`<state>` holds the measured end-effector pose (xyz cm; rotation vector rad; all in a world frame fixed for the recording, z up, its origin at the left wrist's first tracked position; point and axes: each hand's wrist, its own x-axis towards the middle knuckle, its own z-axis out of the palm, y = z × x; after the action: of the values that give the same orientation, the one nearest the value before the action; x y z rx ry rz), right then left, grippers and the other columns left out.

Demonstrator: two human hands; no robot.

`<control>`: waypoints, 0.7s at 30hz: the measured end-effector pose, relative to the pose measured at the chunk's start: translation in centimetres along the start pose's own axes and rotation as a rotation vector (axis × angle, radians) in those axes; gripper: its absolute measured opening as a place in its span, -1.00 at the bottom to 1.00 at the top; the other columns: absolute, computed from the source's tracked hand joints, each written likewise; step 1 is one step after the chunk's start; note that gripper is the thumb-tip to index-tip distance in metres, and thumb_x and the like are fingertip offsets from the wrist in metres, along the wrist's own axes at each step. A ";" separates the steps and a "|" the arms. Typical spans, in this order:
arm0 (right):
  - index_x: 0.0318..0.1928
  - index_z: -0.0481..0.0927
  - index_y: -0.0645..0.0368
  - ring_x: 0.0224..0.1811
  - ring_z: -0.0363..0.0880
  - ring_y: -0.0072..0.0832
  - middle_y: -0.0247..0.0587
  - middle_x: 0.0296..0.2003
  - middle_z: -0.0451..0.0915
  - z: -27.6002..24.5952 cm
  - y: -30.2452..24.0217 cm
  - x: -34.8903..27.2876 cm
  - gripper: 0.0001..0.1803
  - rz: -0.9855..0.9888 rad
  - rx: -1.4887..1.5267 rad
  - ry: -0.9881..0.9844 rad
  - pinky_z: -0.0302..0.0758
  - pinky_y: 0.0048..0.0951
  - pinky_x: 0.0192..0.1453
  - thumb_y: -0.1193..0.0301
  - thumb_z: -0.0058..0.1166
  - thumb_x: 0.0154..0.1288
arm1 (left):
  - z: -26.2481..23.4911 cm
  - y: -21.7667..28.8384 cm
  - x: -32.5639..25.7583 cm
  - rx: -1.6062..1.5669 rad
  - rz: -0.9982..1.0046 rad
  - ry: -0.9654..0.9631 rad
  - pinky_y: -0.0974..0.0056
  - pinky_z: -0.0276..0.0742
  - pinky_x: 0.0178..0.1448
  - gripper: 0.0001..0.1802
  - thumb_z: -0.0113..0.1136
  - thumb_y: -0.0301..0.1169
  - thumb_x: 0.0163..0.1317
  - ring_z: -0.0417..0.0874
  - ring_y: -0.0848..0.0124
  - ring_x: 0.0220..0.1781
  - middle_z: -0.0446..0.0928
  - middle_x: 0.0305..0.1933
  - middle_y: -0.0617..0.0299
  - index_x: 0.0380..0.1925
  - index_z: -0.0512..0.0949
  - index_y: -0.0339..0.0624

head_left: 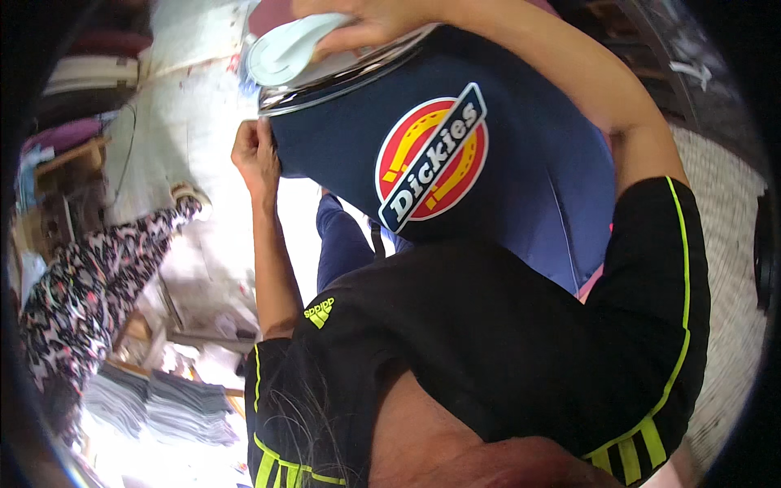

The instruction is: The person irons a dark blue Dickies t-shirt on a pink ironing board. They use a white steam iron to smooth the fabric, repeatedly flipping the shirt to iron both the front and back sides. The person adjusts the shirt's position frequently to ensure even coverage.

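While the left hand (pixel 256 154) pinches the navy cloth (pixel 521 122) by its left edge, apparently to hold it taut, the right hand (pixel 362 23) grasps the iron (pixel 272 63); the cloth lies across the maroon bench (pixel 270 15), iron toward its far-left corner.

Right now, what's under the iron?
Navy fabric shows along the near edge of the clothes iron; whatever lies directly beneath its base is covered, so I can't tell.
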<state>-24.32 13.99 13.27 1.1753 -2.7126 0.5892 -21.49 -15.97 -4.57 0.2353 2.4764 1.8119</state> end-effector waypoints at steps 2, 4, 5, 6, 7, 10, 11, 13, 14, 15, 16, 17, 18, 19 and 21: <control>-0.25 0.54 0.13 -0.36 0.64 0.12 0.13 -0.45 0.63 -0.5 0.5 -0.6 -0.62 0.063 0.004 0.048 0.54 0.03 -0.24 0.06 0.18 0.28 | -0.7 0.8 0.4 0.049 -0.014 -0.011 0.42 0.28 -0.40 -0.70 0.22 -0.32 0.44 0.33 0.60 -0.48 0.43 -0.53 0.36 -0.43 0.54 -0.32; -0.22 0.55 0.15 -0.34 0.64 0.13 0.14 -0.44 0.63 -1.2 1.5 -1.8 -0.62 0.145 0.050 0.144 0.54 0.04 -0.23 0.06 0.17 0.29 | -1.1 2.7 1.4 0.221 0.216 0.109 0.31 0.40 -0.30 -0.70 0.26 -0.25 0.40 0.46 0.45 -0.42 0.53 -0.45 0.22 -0.35 0.58 -0.31; -0.13 0.57 0.18 -0.28 0.66 0.15 0.17 -0.37 0.65 -2.5 1.2 -3.1 -0.61 0.338 0.049 0.060 0.56 0.03 -0.16 0.09 0.15 0.29 | -1.7 3.9 2.0 0.322 0.290 0.114 0.19 0.45 -0.13 -0.74 0.24 -0.27 0.39 0.56 0.27 -0.29 0.60 -0.33 0.06 -0.28 0.60 -0.29; -0.08 0.57 0.19 -0.25 0.67 0.14 0.18 -0.34 0.66 -3.6 0.7 -4.8 -0.59 0.397 -0.010 0.160 0.57 0.01 -0.13 0.10 0.15 0.29 | -1.4 5.2 2.7 0.297 0.402 0.092 0.17 0.45 -0.10 -0.77 0.22 -0.30 0.38 0.56 0.24 -0.26 0.60 -0.31 0.05 -0.28 0.61 -0.28; -0.04 0.57 0.20 -0.21 0.68 0.14 0.20 -0.31 0.67 -4.8 0.2 -6.7 -0.57 0.449 -0.064 0.258 0.58 -0.01 -0.09 0.11 0.15 0.29 | -0.5 6.9 3.2 0.273 0.510 0.075 0.15 0.44 -0.06 -0.80 0.21 -0.33 0.38 0.57 0.21 -0.23 0.60 -0.29 0.05 -0.27 0.61 -0.28; -0.01 0.56 0.22 -0.20 0.70 0.08 0.16 -0.30 0.69 -10.8 -5.0 -13.8 -0.54 0.871 -0.244 0.196 0.59 -0.04 -0.07 0.10 0.17 0.28 | 3.4 12.3 3.7 0.221 0.744 -0.122 0.08 0.44 0.01 -0.90 0.22 -0.46 0.28 0.60 0.09 -0.16 0.62 -0.25 0.04 -0.27 0.62 -0.27; -0.08 0.53 0.23 -0.27 0.67 0.12 0.16 -0.37 0.66 -13.3 -7.9 -15.3 -0.58 1.072 -0.153 0.141 0.56 -0.03 -0.18 0.12 0.19 0.31 | 5.1 13.6 3.8 0.173 0.828 -0.207 0.06 0.47 0.01 -0.90 0.25 -0.48 0.23 0.62 0.06 -0.11 0.63 -0.21 0.03 -0.28 0.62 -0.26; 0.11 0.57 0.22 -0.14 0.68 -0.33 0.01 -0.17 0.69 -15.6 -11.4 -22.5 -0.52 1.148 -0.273 0.166 0.53 -0.29 0.01 0.11 0.17 0.39 | 8.3 14.6 3.7 0.118 0.933 -0.343 0.04 0.51 0.02 -0.86 0.30 -0.44 0.18 0.64 0.05 -0.08 0.64 -0.11 0.03 -0.28 0.63 -0.25; 0.11 0.57 0.26 -0.12 0.66 -0.36 -0.04 -0.14 0.70 -17.5 -13.7 -25.1 -0.48 1.223 -0.290 0.071 0.53 -0.28 0.03 0.08 0.18 0.38 | 9.5 14.3 3.6 0.139 0.939 -0.404 0.04 0.48 0.12 -0.80 0.30 -0.38 0.21 0.62 0.06 0.02 0.63 -0.03 0.03 -0.22 0.65 -0.25; 0.05 0.60 0.24 -0.24 0.66 -0.29 0.00 -0.25 0.69 -17.7 -16.9 -27.2 -0.49 1.241 -0.473 0.171 0.53 -0.26 -0.05 0.03 0.16 0.38 | 10.6 14.0 3.5 0.186 0.951 -0.442 0.00 0.44 0.19 -0.74 0.28 -0.31 0.25 0.57 0.07 0.11 0.60 0.04 0.02 -0.15 0.64 -0.24; 0.04 0.60 0.24 -0.27 0.62 -0.36 -0.04 -0.27 0.68 -19.2 -20.2 -28.1 -0.50 1.354 -0.422 0.129 0.52 -0.29 -0.09 0.04 0.15 0.38 | 11.8 13.9 3.7 0.221 0.963 -0.494 -0.03 0.39 0.26 -0.68 0.26 -0.25 0.28 0.53 0.07 0.20 0.56 0.11 0.01 -0.08 0.64 -0.23; 0.02 0.61 0.24 -0.30 0.58 -0.43 -0.08 -0.29 0.67 -20.8 -23.0 -28.6 -0.51 1.461 -0.364 0.091 0.51 -0.33 -0.13 0.05 0.15 0.39 | 12.8 14.0 4.2 0.283 0.984 -0.500 -0.06 0.36 0.29 -0.64 0.24 -0.20 0.30 0.49 0.07 0.24 0.54 0.15 0.01 -0.04 0.63 -0.22; 0.02 0.61 0.25 -0.30 0.56 -0.47 -0.11 -0.30 0.66 -21.8 -25.4 -28.7 -0.52 1.615 -0.299 0.045 0.50 -0.36 -0.14 0.06 0.15 0.39 | 13.9 14.0 5.0 0.338 1.011 -0.510 -0.08 0.32 0.32 -0.60 0.22 -0.16 0.31 0.46 0.07 0.29 0.51 0.20 0.01 0.01 0.61 -0.21; 0.01 0.61 0.25 -0.30 0.54 -0.51 -0.14 -0.30 0.66 -22.9 -27.6 -28.3 -0.53 1.771 -0.235 -0.010 0.48 -0.39 -0.16 0.07 0.15 0.39 | 15.0 13.8 5.7 0.380 1.032 -0.520 -0.10 0.28 0.35 -0.56 0.20 -0.12 0.33 0.42 0.07 0.34 0.49 0.24 0.01 0.05 0.60 -0.21; 0.01 0.61 0.26 -0.30 0.52 -0.56 -0.19 -0.32 0.65 -22.1 -29.6 -30.3 -0.53 1.873 -0.132 0.038 0.47 -0.42 -0.18 0.09 0.16 0.39 | 16.1 13.6 7.6 0.549 1.074 -0.477 -0.16 0.24 0.37 -0.46 0.17 -0.02 0.33 0.35 0.05 0.41 0.41 0.33 0.02 0.15 0.55 -0.15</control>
<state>17.15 24.92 34.32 -1.6589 -2.8322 0.4047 -25.56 4.43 3.76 2.0358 2.5225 0.8877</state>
